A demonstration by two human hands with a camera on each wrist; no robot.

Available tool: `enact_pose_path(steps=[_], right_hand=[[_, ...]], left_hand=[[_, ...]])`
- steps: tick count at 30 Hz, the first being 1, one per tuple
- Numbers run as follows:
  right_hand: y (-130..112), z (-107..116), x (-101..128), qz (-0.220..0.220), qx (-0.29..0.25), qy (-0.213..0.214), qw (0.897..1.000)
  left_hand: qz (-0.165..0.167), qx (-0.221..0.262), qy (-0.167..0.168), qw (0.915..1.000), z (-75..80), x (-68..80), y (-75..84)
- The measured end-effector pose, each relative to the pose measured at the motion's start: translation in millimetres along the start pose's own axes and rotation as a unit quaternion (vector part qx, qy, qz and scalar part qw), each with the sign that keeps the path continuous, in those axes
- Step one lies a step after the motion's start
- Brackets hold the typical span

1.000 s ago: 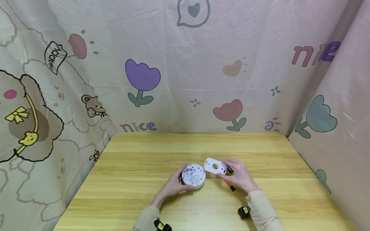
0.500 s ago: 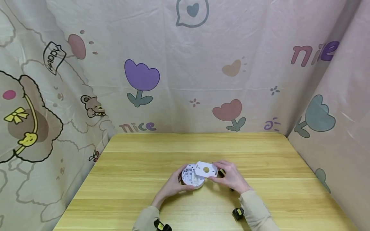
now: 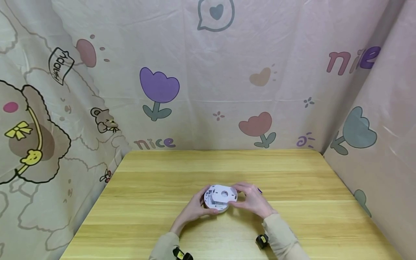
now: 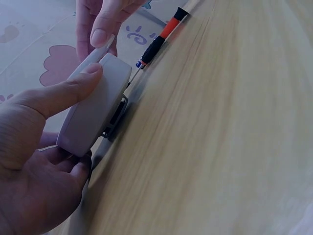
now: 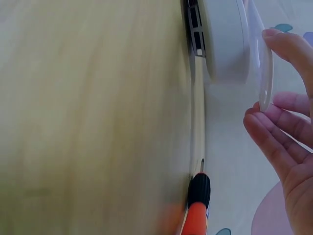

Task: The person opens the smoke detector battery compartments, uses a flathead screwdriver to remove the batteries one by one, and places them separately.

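Cover plate over the round white device, mid-table

Your left hand (image 3: 195,208) grips the round white device (image 3: 216,203) by its near-left edge, thumb curled along the rim, the device resting on the wooden table (image 3: 162,180). Your right hand (image 3: 251,200) pinches the thin white cover plate (image 3: 225,194) at its edge, holding it partly over the device's upturned face. An orange-handled screwdriver (image 5: 195,208) lies just beside your right hand.

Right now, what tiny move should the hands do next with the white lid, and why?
Probably slide the white cover plate a little further left and lower it flat onto the round white device. The right hand holds the plate only partly over it, while the left hand steadies the device on the table.
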State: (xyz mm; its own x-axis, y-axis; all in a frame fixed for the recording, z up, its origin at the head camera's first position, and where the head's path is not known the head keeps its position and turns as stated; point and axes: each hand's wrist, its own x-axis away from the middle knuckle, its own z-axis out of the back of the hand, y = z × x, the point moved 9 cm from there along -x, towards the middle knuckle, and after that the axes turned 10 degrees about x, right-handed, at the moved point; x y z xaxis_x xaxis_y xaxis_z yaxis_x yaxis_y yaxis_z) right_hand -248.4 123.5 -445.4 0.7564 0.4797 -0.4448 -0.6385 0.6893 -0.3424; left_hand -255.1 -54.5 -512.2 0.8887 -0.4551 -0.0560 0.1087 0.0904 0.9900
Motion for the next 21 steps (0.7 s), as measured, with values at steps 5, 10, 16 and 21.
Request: enact_pose_path(steps=[5, 10, 16, 21], right_hand=[[-5, -5, -2, 0.007, 0.008, -0.003, 1.0], [-8, -7, -4, 0.003, 0.022, -0.011, 1.0], [-12, -10, -7, 0.009, 0.03, -0.019, 0.999], [-16, -13, -8, 0.02, 0.042, -0.022, 0.999]], left_hand=[[0.002, 0.009, -0.003, 1.0, 0.0, 0.5, -0.2], [-0.002, 0.016, -0.004, 0.9999, 0.1, 1.2, 0.4], [-0.005, 0.019, -0.002, 0.9998, 0.4, 2.3, 1.6], [-0.007, 0.022, -0.005, 0.9997, 0.2, 2.2, 1.3]])
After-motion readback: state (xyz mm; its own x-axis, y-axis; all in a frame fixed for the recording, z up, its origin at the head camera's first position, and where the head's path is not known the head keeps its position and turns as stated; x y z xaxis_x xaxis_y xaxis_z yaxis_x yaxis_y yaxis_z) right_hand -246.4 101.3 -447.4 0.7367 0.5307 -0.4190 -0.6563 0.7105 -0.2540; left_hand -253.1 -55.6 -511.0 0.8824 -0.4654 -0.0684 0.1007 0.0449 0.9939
